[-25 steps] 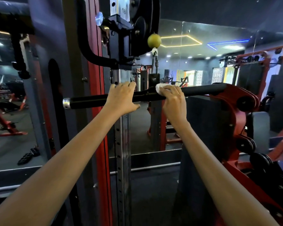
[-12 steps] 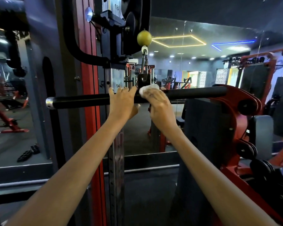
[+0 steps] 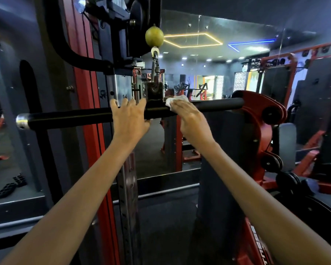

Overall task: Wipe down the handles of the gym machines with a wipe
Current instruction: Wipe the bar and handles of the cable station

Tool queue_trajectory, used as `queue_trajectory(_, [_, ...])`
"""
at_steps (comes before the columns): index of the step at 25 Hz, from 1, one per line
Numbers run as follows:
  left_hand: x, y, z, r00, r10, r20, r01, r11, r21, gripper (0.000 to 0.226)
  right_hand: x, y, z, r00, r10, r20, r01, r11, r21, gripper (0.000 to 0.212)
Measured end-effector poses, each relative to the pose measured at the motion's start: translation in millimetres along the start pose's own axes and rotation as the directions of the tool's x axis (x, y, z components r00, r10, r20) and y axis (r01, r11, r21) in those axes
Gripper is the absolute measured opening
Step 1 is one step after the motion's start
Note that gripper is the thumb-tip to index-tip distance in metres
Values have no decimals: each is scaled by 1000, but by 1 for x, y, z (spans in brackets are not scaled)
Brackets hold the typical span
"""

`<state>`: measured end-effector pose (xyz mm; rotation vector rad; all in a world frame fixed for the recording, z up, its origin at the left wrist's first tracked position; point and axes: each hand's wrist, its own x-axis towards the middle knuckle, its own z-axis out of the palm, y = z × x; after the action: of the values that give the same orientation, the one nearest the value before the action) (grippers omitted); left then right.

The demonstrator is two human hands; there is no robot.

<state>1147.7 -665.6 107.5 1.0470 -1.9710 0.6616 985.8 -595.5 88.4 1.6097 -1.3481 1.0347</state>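
"14" on silver upright post (image 3: 122, 88) (other numbers blurred); white lettering on red frame (image 3: 256, 243), unreadable.

- The single head view looked forward from the person's head, along both outstretched forearms.
- It sat close to the black bar (image 3: 69, 117), facing a mirrored wall (image 3: 199, 60).
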Motion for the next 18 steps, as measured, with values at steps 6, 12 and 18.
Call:
queue_trajectory(6, [-2,-7,-1,1000,1,-12,-1,998,-56,46,10,7,-7,961,272,-57,-275,960,-50,37])
queue_trajectory(12, [-5,-18,-2,1000,19,-16,-20,995,-97,46,8,-21,-1,999,43,19,-42,998,-40,41])
queue_trajectory(18, [-5,-22,-1,999,33,-18,-35,996,-81,47,4,7,-9,941,314,-129,-322,946,-46,37])
